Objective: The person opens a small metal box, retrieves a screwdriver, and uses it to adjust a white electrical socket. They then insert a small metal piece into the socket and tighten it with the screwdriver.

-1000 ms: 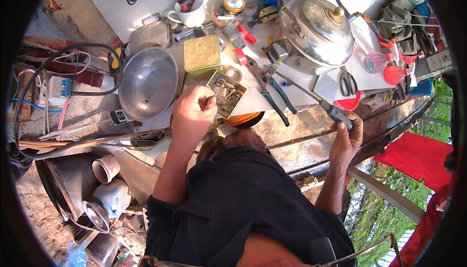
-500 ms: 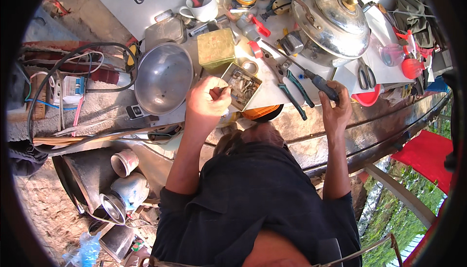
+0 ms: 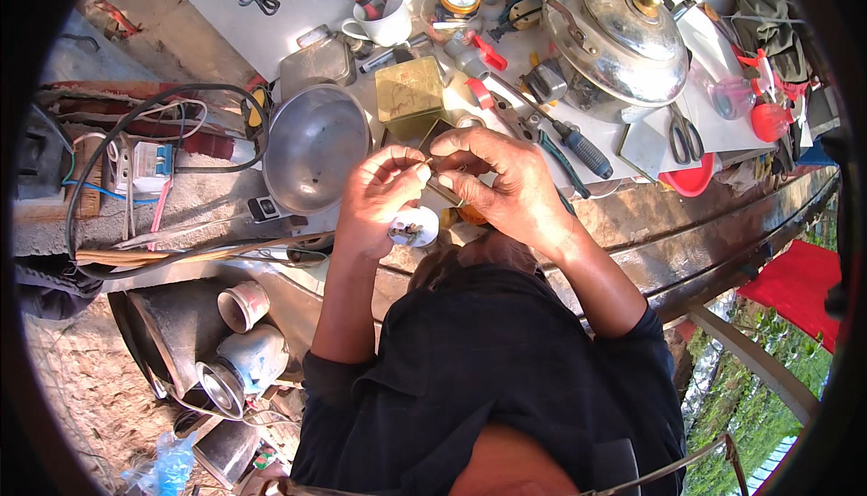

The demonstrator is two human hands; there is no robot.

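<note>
My left hand (image 3: 379,202) and my right hand (image 3: 506,189) meet fingertip to fingertip over the open small tin of metal bits (image 3: 433,135), both pinching something too small to make out. Their fingers hide much of that tin. Just below my left fingers is a small white round dish or lid (image 3: 413,225) with bits in it; whether it is held I cannot tell. A closed gold-coloured tin (image 3: 406,89) sits behind. The long-shafted tool with a grey-blue handle (image 3: 582,148) lies right of my hands, beside green-handled pliers (image 3: 564,162).
A steel bowl (image 3: 314,139) sits left of my hands, near looped cables (image 3: 163,89). A large steel kettle (image 3: 614,44), scissors (image 3: 685,139) and a red bowl (image 3: 686,180) are on the right. A white mug (image 3: 384,26) stands behind; pots (image 3: 244,351) lie below left.
My right hand has let go of the long-shafted tool, now lying on the table, and has moved left to meet my left hand's fingertips over the small tin.
</note>
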